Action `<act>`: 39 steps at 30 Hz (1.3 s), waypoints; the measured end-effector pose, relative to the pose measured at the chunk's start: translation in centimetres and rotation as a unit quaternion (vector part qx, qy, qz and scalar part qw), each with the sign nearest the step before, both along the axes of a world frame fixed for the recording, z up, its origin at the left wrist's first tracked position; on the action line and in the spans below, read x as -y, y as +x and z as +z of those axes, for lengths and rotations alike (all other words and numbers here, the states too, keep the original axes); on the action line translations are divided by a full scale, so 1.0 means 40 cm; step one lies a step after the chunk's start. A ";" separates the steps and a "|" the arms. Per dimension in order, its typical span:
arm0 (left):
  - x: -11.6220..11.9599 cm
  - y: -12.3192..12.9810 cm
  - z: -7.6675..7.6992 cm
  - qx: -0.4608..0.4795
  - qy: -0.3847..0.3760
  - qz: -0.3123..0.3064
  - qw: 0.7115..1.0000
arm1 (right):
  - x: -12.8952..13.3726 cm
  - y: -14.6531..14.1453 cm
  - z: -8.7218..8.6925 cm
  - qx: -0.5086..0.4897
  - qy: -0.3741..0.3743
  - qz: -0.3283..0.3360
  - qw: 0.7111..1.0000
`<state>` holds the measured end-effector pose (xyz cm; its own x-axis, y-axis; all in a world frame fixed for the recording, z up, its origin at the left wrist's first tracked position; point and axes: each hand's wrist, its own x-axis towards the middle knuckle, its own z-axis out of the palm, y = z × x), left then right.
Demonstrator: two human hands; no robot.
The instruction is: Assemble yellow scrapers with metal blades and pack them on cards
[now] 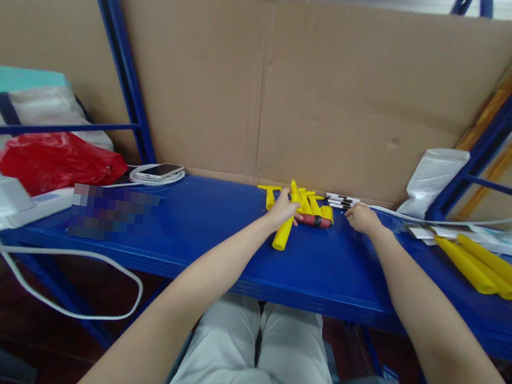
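My left hand is closed around a yellow tube-like piece, which stands slanted over the blue tabletop with its wide end toward me. Just behind and to the right of that hand lie several smaller yellow pieces. A red and black cylindrical object rests in front of them, close to my left fingers. My right hand hovers at the right end of several white pen-like sticks with black bands. Its fingers are curled together, and whatever they pinch is too small to make out.
Long yellow tubes lie at the right. A white pouch leans against the blue post there. To the left are a phone on a coiled white cable, a red plastic bag and a white power strip. Cardboard walls the back.
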<state>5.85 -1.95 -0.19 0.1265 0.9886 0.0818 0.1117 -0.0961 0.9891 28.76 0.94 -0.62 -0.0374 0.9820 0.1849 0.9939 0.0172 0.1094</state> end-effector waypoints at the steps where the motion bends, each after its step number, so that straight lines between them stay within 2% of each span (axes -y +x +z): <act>1: 0.000 0.000 0.000 0.000 0.000 -0.003 1.000 | -0.001 0.000 -0.002 -0.003 0.002 0.000 1.000; 10: 0.004 -0.002 0.000 -0.016 0.022 0.001 1.000 | -0.006 -0.006 -0.007 -0.038 0.032 -0.030 0.998; 15: 0.008 -0.001 0.008 -0.012 0.044 0.019 0.999 | -0.022 -0.013 -0.003 -0.142 -0.020 -0.063 0.988; 19: 0.018 0.003 0.014 -0.012 0.044 0.011 0.999 | -0.040 -0.009 -0.009 -0.188 -0.016 -0.040 0.981; 23: 0.010 0.001 0.003 -0.043 0.074 0.015 0.996 | -0.039 -0.018 0.000 -0.239 0.061 0.012 0.969; 25: -0.004 -0.004 -0.005 -0.059 0.113 0.038 0.991 | -0.029 -0.028 0.015 -0.290 0.108 0.050 0.950; 28: -0.024 -0.017 -0.009 -0.099 0.195 0.072 0.973 | -0.007 -0.049 0.043 -0.388 0.153 0.081 0.905; 31: -0.022 -0.027 -0.003 -0.162 0.267 0.112 0.943 | 0.012 -0.078 0.063 -0.515 0.163 0.108 0.835; 34: 0.002 -0.028 0.005 -0.220 0.308 0.113 0.919 | 0.023 -0.110 0.071 -0.604 0.150 0.151 0.768; 36: 0.022 -0.027 0.009 -0.265 0.314 0.101 0.906 | 0.028 -0.130 0.071 -0.623 0.137 0.190 0.746; 39: 0.044 -0.023 0.012 -0.326 0.327 0.080 0.884 | 0.036 -0.155 0.067 -0.613 0.122 0.232 0.745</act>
<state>4.91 -3.73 0.31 0.2194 0.7668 0.6033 0.7013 -0.5538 0.4489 22.56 -0.48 2.04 -0.0188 0.8474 0.5306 0.2418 0.5188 -0.8200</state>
